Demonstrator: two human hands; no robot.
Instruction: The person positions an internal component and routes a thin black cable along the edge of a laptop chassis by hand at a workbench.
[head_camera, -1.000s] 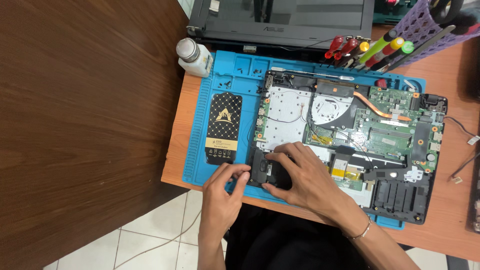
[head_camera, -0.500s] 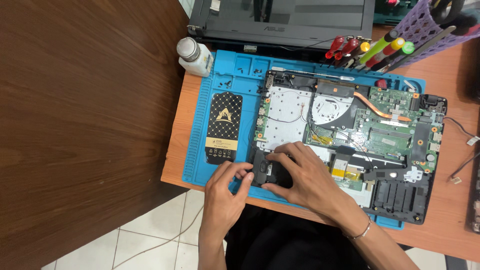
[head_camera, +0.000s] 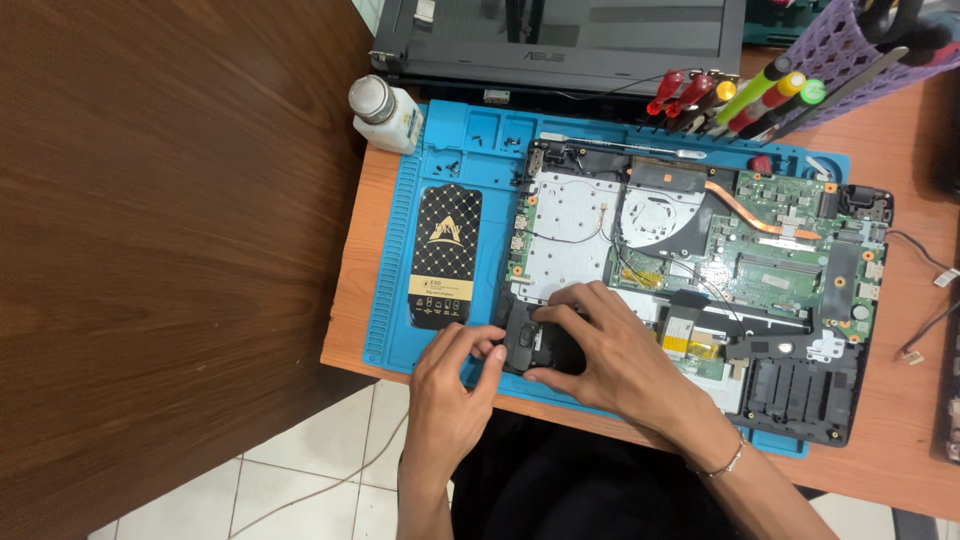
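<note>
We have one view only, from a camera worn on our head, looking almost straight down from close above the near edge of the orange desk (head_camera: 890, 440). It faces the blue mat (head_camera: 390, 300) at mid-frame, takes in the dark wooden table (head_camera: 170, 230) on the left, and floor tiles (head_camera: 320, 470) below.

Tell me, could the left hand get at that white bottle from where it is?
Probably yes. The left hand rests at the mat's near edge, and only the flat black pouch lies between it and the bottle; nothing tall blocks the way.
</note>
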